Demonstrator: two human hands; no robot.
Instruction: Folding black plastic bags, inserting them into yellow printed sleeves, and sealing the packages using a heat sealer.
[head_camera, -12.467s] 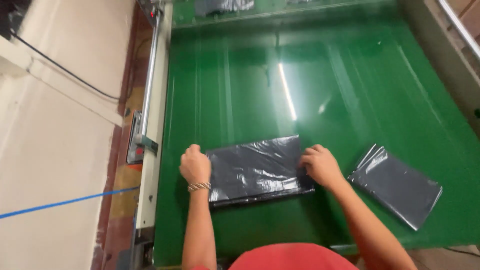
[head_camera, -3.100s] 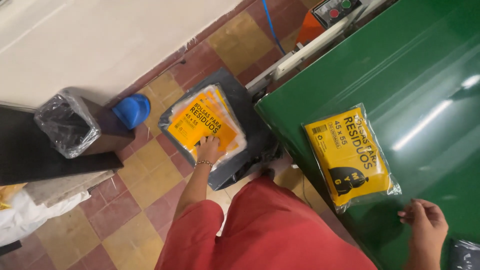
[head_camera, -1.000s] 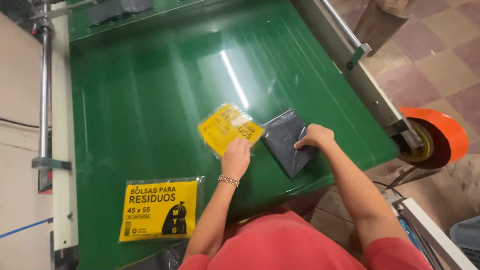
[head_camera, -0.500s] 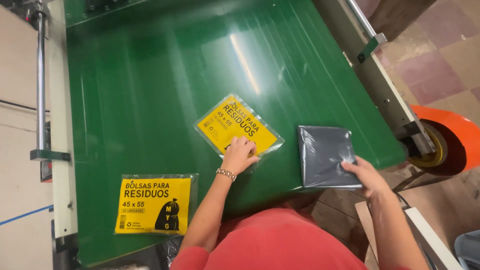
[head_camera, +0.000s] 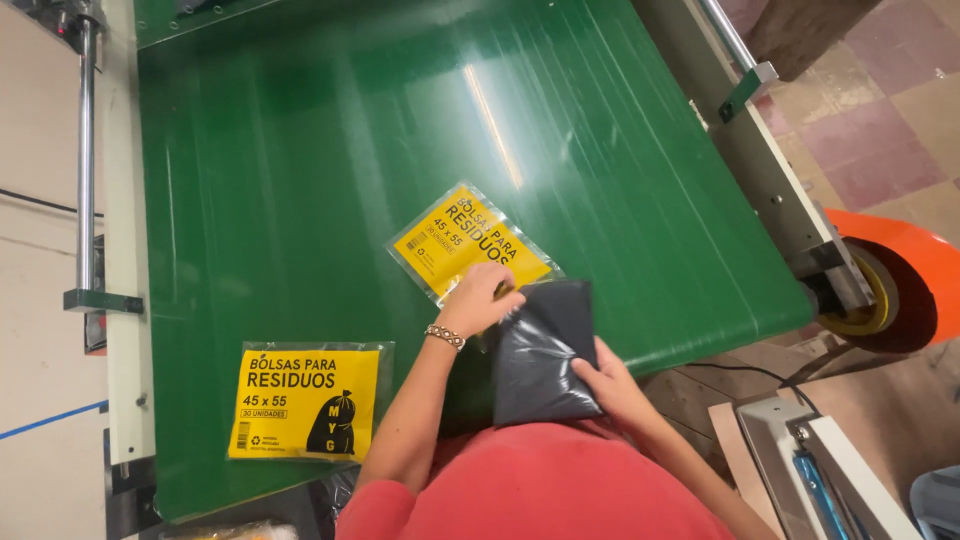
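The left hand (head_camera: 482, 298) rested on the near edge of a clear sleeve with a yellow label (head_camera: 470, 243), its fingers curled down at the sleeve's mouth; whether they pinched the plastic or only pressed on it could not be told. The right hand (head_camera: 610, 385) gripped the lower right of a folded stack of dark grey plastic bags (head_camera: 543, 352), fingers closed on its edge. The stack lay tilted, its top end touching the sleeve's near edge and its lower end hanging off the green conveyor belt (head_camera: 300, 180) toward the person's red shirt (head_camera: 540, 490).

The slick stack could well have slumped or fanned apart where it overhung the belt, since only one corner was held. The thin sleeve might also have slid away across the smooth belt or closed at its mouth if the left hand's pressure eased, and a corner of the stack could have caught and creased the opening.

Counted: two yellow-labelled sleeves, the second yellow-labelled pack (head_camera: 308, 400) lying flat near the left edge of the belt, well apart from the hands; one dark stack; one orange roll (head_camera: 900, 290) beside the belt's right end.
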